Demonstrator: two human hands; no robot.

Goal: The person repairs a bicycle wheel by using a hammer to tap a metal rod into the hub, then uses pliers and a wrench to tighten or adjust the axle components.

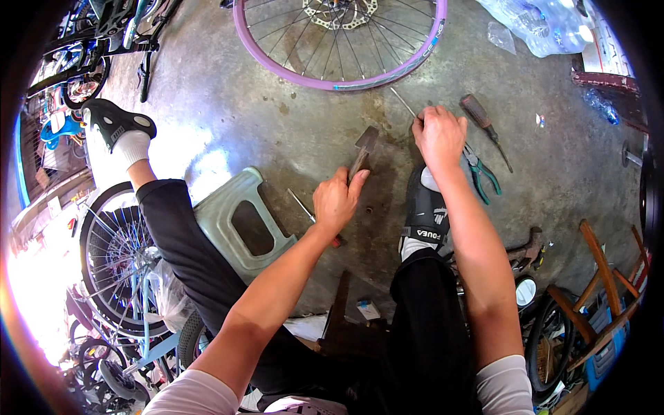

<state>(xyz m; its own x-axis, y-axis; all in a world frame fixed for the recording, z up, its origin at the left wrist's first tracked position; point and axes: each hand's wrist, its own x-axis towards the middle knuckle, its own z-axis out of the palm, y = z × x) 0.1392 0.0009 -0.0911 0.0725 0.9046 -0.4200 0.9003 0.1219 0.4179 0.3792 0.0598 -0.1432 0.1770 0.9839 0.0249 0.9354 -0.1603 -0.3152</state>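
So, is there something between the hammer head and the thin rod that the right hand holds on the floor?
Nothing visible. The left hand holds the hammer; bare concrete floor lies between it and the thin rod gripped by the right hand.

Wheel (339, 48) lies beyond both hands; pliers (484, 173) right, stool (238, 221) left.

Daylight glare blows out lower left of frame; centre sharp and evenly lit; fisheye bending, dark vignette at rim.
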